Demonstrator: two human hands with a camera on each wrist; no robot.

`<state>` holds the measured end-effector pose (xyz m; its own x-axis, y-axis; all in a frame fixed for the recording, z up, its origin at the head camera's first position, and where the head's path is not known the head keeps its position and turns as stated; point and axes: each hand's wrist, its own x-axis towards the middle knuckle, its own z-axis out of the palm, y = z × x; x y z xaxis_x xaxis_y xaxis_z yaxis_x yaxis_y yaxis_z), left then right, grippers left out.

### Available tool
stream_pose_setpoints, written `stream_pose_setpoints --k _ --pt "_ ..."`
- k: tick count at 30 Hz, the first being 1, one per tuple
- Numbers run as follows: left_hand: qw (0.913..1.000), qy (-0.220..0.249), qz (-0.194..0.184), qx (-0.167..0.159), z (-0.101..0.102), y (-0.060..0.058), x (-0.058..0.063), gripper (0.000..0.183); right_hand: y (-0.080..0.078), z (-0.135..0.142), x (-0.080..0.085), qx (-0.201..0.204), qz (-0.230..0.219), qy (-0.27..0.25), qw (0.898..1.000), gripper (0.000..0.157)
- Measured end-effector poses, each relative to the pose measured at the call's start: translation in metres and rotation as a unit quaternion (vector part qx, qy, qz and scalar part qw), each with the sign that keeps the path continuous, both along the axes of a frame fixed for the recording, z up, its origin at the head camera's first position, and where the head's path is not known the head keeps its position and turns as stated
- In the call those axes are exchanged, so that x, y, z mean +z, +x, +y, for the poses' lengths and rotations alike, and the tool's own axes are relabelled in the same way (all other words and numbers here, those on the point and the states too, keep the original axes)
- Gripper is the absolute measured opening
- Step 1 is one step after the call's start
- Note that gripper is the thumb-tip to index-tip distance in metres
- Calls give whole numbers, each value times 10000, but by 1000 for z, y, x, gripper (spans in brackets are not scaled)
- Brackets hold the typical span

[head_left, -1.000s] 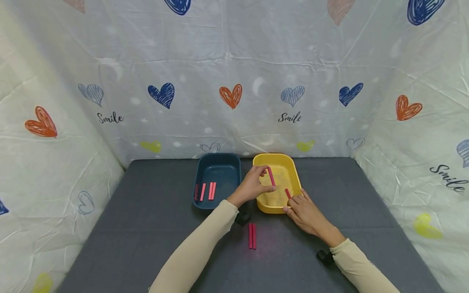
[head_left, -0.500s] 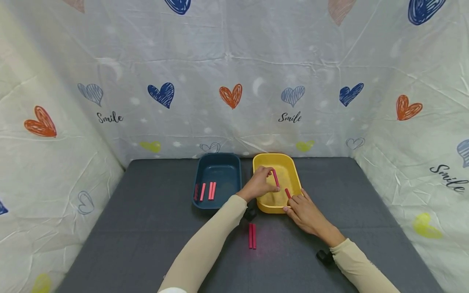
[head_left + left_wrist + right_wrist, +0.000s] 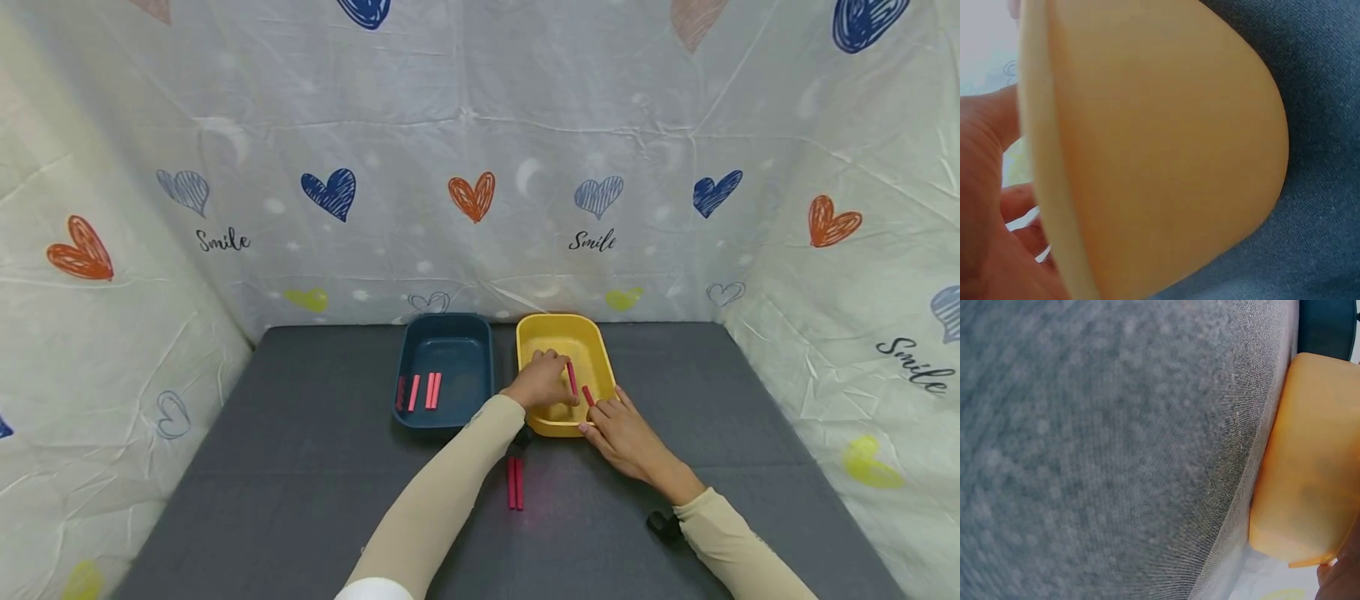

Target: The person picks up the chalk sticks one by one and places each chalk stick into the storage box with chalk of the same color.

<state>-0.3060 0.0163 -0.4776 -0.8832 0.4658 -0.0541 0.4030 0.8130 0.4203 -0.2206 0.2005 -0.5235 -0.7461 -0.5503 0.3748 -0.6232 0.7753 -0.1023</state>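
In the head view my left hand [image 3: 546, 381] is inside the yellow tray [image 3: 528, 337], pinching a slim red stick [image 3: 572, 378] between thumb and fingers. A second red stick [image 3: 587, 395] lies in the tray, its near end hidden by my right hand [image 3: 618, 429]. That hand grips the near right corner of the tray, with the thumb at the front rim. In the left wrist view the tray wall [image 3: 1166, 144] hides the held stick and most of the fingers. The right wrist view shows the tray's outer side [image 3: 1310, 462] and only part of the right hand.
Left of the yellow tray stands a dark blue tray [image 3: 450, 333] holding a few pink sticks [image 3: 414, 392]. Two more red sticks [image 3: 515, 484] lie side by side on the grey tabletop [image 3: 300, 467] in front. A printed cloth [image 3: 420, 150] hangs behind and at both sides.
My left hand has moved right and toward me inside the yellow tray, bringing its stick near the one by my right hand. The right hand has kept its place on the tray corner.
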Motion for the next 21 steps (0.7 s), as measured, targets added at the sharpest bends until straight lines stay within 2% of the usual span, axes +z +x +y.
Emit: stream_pose_setpoints --k 7,17,21 --pt "9986 -526 5 -7 8 3 -2 74 0 0 -1 -19 63 38 10000 19" --pt "9967 -796 163 -2 10 4 -6 64 -1 0 -2 -9 68 35 10000 20" --pt "9955 -911 256 3 12 3 -9 67 -2 0 -3 4 124 18 9999 19"
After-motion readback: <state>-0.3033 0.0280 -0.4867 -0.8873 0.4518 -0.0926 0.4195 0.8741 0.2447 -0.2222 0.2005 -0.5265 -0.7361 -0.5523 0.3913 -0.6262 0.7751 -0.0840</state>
